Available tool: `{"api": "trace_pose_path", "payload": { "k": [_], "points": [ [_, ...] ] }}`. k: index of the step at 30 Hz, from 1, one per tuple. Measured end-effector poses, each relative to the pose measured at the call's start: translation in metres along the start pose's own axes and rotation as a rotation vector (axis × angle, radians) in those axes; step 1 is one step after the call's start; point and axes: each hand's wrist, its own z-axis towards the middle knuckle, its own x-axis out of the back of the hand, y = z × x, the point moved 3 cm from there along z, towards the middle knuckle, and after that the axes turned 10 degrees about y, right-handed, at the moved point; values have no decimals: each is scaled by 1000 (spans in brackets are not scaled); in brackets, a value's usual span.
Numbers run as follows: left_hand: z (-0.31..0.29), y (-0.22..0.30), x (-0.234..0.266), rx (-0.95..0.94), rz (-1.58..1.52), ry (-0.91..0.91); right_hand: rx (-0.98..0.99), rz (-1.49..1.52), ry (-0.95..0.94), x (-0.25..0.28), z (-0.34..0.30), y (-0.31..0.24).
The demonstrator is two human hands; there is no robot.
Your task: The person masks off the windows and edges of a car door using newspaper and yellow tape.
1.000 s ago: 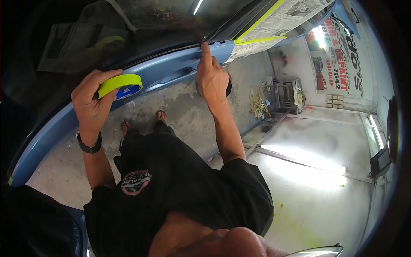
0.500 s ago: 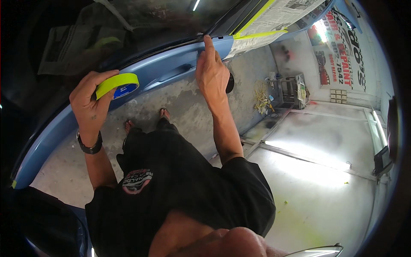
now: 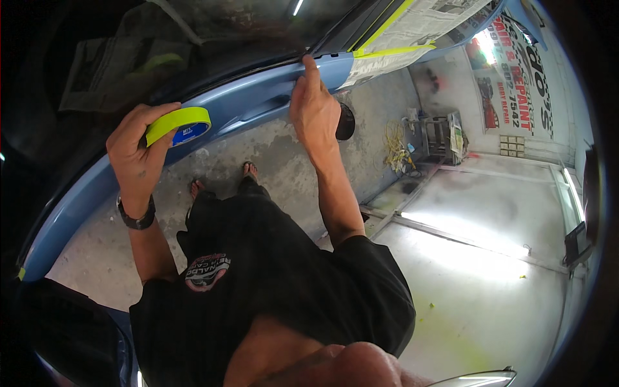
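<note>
My left hand [image 3: 131, 145] grips a roll of bright yellow-green masking tape [image 3: 178, 119] with a blue label inside its core, thumb and fingers on its left side. The roll is held up beside the blue car door [image 3: 222, 102], below the dark window glass [image 3: 161, 39]. My right hand [image 3: 316, 119] has its index finger stretched out, the tip on the black window trim [image 3: 258, 71] at the door's upper edge. Its other fingers are bent, and nothing shows in them. Whether a strip of tape lies under the fingertip cannot be made out.
Newspaper [image 3: 425, 26] edged with yellow-green tape covers car panels at the upper right. A door handle [image 3: 264, 108] sits below the trim. On the concrete floor [image 3: 213, 151] stands a dark round container [image 3: 346, 122]. Farther right are a cluttered metal stand [image 3: 442, 138] and a wall banner [image 3: 506, 77].
My right index finger has slid slightly left along the trim. The left hand and tape roll have hardly moved; the whole view has shifted a little.
</note>
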Motion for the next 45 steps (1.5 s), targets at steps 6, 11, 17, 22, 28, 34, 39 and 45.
{"api": "trace_pose_path", "payload": {
  "k": [6, 11, 17, 22, 28, 34, 39, 45],
  "points": [
    [2, 3, 0, 28, -18, 17, 37, -4, 21, 1, 4, 1],
    [1, -1, 0, -2, -29, 7, -1, 44, 22, 1, 3, -3],
    [2, 3, 0, -12, -19, -8, 2, 0, -3, -6, -4, -1],
    [1, -2, 3, 1, -23, -7, -42, 5, 22, -4, -4, -9],
    [3, 5, 2, 63, -6, -6, -44, 41, 41, -1, -3, -12],
    [2, 3, 1, 67, -4, 12, -28, 114, 88, 15, 21, -8],
    [1, 3, 0, 76, -27, 15, 42, 150, 240, 43, 66, -5],
    [3, 8, 3, -1, 38, 34, -34, 282, 505, 62, 129, -7]
  ]
}}
